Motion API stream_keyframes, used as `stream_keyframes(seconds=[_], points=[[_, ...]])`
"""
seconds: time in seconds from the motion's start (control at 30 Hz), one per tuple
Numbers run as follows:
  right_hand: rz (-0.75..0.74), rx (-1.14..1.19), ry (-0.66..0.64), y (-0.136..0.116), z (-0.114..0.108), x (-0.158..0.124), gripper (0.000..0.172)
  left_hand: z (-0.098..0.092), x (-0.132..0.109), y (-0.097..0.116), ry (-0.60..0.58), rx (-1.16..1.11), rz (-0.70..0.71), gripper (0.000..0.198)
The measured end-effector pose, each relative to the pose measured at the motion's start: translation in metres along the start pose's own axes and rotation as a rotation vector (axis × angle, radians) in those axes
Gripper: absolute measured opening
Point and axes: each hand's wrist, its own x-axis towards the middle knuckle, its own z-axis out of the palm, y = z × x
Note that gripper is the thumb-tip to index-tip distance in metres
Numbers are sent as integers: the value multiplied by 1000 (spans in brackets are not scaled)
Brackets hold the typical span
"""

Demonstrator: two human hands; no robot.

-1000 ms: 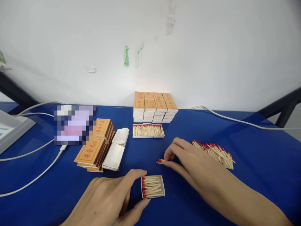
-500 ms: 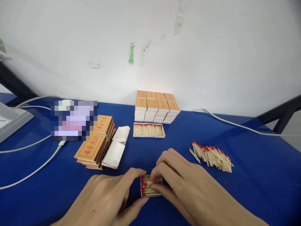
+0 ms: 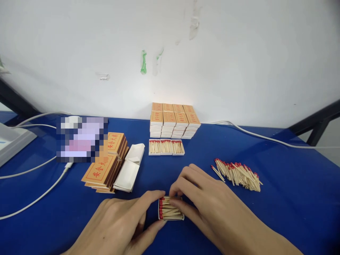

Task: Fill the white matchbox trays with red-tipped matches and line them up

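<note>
A small white matchbox tray (image 3: 159, 209) lies on the blue table, full of red-headed matches (image 3: 170, 213) with their heads toward the left. The thumb and index finger of my left hand (image 3: 119, 221) grip its left end from the near and far sides. Over the tray's far right part, my right hand (image 3: 204, 202) has thumb and index finger closed together on the matches; its fingertips hide some of them. To the right is a loose pile of matches (image 3: 240, 175).
Left of my hands are flat stacks of orange matchbox sleeves (image 3: 99, 170) and white trays (image 3: 126, 175). Three filled trays (image 3: 166, 147) stand before a block of stacked matchboxes (image 3: 174, 120) at the wall. A blurred-out phone (image 3: 82, 138) and white cables (image 3: 50, 191) lie left.
My right fingertips have shifted slightly up and away within the tray. More matches show, lying more evenly. My left hand keeps its hold, and the view has turned a little.
</note>
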Motion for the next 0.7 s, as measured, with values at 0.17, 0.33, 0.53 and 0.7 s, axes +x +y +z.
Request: stream_keyframes(seconds=[0.17,0.33,0.53,0.7], points=[[122,113,14,3,0,-1,7,1,-3,-1,19,5,0,47],[294,386,-189,-1,-16,0,11,-1,-3,-3,49,-24,-28,50],[371,453,-256,-3,-22,-1,28,-4,1,0,41,-30,-57,47],[264,307,-258,-2,-12,0,49,-5,2,4,48,-24,-53,42]])
